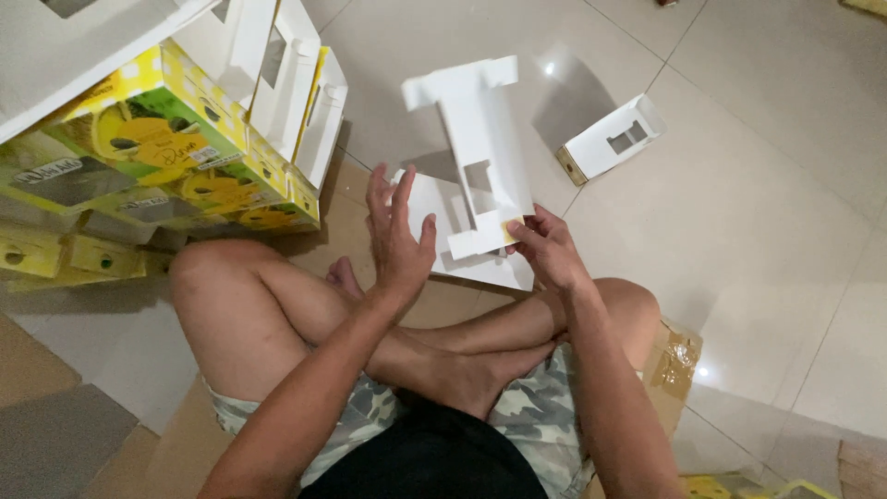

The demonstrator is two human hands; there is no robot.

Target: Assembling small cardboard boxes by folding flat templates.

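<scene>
Flat white die-cut cardboard box blank (473, 148) held above the tiled floor (739, 231).
Right hand (545, 248) pinches its lower edge; left hand (399, 238) hovers beside it, fingers spread, grasping nothing.

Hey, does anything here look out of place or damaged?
One small white box lies tipped on its side on the floor tiles, apart from the stacked yellow-green boxes. The flat white carton blank in the right hand looks undamaged.

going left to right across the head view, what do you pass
stack of yellow-green printed boxes → left hand → white flat carton blank → right hand → small folded white box on the floor
</scene>
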